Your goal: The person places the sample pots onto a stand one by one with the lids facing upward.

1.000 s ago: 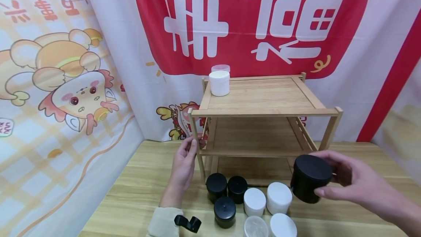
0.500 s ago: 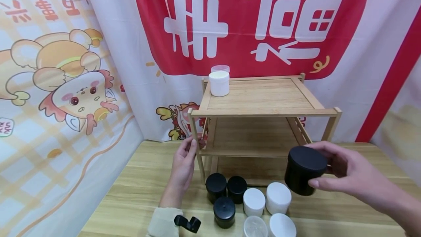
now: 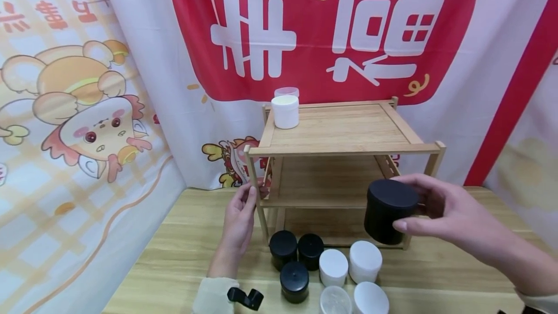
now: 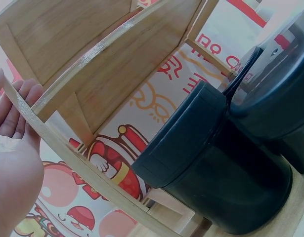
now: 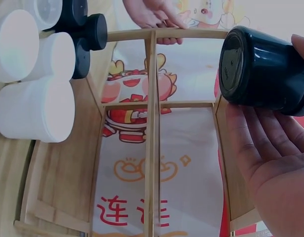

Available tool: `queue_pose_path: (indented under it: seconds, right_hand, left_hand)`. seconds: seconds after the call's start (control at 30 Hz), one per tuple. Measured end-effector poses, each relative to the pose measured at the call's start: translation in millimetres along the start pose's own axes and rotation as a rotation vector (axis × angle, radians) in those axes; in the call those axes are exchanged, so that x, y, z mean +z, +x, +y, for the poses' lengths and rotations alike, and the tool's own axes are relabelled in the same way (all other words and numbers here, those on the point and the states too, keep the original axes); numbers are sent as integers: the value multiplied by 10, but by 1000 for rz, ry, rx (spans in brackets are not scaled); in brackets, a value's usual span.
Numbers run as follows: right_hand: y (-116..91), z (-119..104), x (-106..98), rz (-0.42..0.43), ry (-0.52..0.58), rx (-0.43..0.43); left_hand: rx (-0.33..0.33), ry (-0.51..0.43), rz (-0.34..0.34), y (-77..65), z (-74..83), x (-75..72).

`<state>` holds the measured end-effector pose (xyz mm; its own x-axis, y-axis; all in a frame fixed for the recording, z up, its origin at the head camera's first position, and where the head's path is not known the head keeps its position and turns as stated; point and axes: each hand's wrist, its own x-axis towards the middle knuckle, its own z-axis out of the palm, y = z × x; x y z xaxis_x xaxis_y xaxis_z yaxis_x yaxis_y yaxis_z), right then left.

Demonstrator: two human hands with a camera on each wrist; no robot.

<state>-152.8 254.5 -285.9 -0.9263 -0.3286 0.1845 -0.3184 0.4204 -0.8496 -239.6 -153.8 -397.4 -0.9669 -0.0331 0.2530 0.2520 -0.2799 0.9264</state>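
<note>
My right hand (image 3: 440, 217) holds a black lidded jar (image 3: 385, 217) in the air before the right side of a three-tier wooden shelf (image 3: 344, 149). The thumb is on the jar's near side, and the fingers reach behind it. In the right wrist view, the fingers (image 5: 265, 133) lie along the jar (image 5: 270, 71), whose base shows. My left hand (image 3: 239, 222) grips the shelf's left front post (image 4: 58, 143), fingers behind it and thumb in front. One white jar (image 3: 285, 113) stands on the top tier at the left, with a clear-topped container (image 3: 286, 92) behind it.
Before the shelf, three black jars (image 3: 294, 280) stand at the left of a group on the wooden table (image 3: 165, 256). Beside them are three white jars (image 3: 365, 260) and a translucent one (image 3: 335, 300). A printed cloth (image 3: 144, 62) hangs behind and at the left.
My right hand has carried the black jar leftward and upward, nearer the shelf's middle opening. My left hand keeps its grip on the post. The head view has shifted slightly.
</note>
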Motion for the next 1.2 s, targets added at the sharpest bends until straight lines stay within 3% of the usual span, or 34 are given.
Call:
queue_pose_path:
  seconds: [0.43, 0.93, 1.2]
  right_hand:
    - [194, -247, 90, 32, 81, 2]
    - [598, -866, 178, 38, 20, 21]
    - [850, -1051, 264, 47, 8, 49]
  left_hand:
    - [42, -16, 3, 18, 19, -43]
    - [40, -26, 1, 19, 10, -16]
    - [42, -27, -20, 14, -6, 0]
